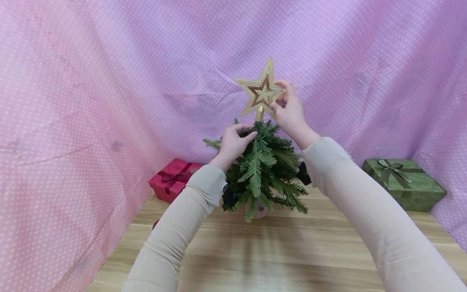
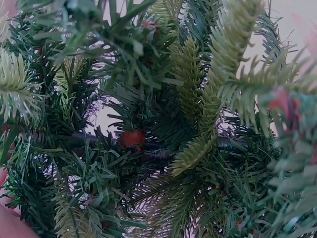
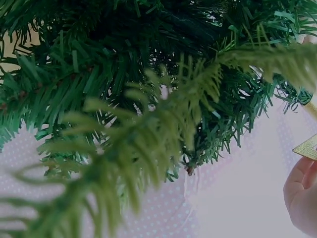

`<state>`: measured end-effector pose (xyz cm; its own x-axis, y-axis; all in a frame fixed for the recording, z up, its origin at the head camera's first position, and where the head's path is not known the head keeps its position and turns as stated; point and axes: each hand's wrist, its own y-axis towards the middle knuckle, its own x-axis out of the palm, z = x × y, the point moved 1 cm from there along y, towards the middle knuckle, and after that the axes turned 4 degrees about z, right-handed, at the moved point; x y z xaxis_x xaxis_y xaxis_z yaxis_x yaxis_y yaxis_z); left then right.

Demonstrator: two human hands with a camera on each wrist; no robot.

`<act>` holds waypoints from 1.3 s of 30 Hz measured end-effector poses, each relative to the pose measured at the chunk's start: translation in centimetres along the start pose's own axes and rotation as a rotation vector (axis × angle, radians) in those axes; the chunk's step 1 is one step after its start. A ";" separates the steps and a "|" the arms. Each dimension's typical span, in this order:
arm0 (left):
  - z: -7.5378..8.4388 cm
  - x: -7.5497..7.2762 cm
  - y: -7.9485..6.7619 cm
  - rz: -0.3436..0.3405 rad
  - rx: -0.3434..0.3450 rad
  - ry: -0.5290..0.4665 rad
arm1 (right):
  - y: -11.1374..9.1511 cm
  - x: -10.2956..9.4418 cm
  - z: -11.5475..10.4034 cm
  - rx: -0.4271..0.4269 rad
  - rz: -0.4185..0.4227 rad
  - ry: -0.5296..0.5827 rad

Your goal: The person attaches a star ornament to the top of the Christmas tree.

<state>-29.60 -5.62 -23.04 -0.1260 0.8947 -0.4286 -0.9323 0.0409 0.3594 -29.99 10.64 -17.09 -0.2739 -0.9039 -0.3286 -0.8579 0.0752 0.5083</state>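
Observation:
A gold star tree topper (image 1: 263, 92) sits above the tip of a small artificial Christmas tree (image 1: 268, 162), its gold tube-shaped base (image 1: 260, 114) meeting the top branches. My right hand (image 1: 292, 113) grips the star by its right-hand points. With thumb and fingers, my left hand (image 1: 233, 142) pinches the upper tree just below that base; needles partly hide the fingertips. Green branches (image 2: 193, 94) fill the left wrist view. In the right wrist view, the right hand (image 3: 301, 201) shows at the right edge, touching a star point (image 3: 306, 148).
A red gift box (image 1: 169, 184) with a dark ribbon stands left of the tree, and a green gift box (image 1: 405, 186) stands at the right. Pink dotted cloth (image 1: 146, 81) hangs behind and beside the wooden tabletop (image 1: 292, 251). A small red thing (image 1: 155, 224) peeks past the left sleeve.

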 end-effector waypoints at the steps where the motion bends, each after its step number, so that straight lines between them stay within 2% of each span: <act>1: 0.0 0.0 0.0 0.003 0.001 -0.002 | 0.0 0.0 0.0 -0.006 -0.002 -0.001; 8: 0.0 0.1 0.2 0.018 0.025 0.002 | -0.2 0.0 0.0 -0.008 -0.036 -0.005; 22: -0.1 0.3 0.0 0.046 0.057 -0.015 | -0.3 0.1 0.2 -0.018 -0.051 -0.052; 32: -0.1 0.2 -0.2 0.035 0.042 -0.016 | -0.5 0.2 0.4 -0.026 -0.073 -0.069; 39: -0.2 -0.1 -0.2 0.025 -0.008 -0.050 | -0.4 0.4 0.6 -0.022 -0.073 -0.071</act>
<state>-29.49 -5.78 -23.28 -0.1322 0.9163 -0.3780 -0.9318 0.0152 0.3626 -30.01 10.48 -17.91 -0.2421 -0.8745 -0.4203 -0.8670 0.0005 0.4983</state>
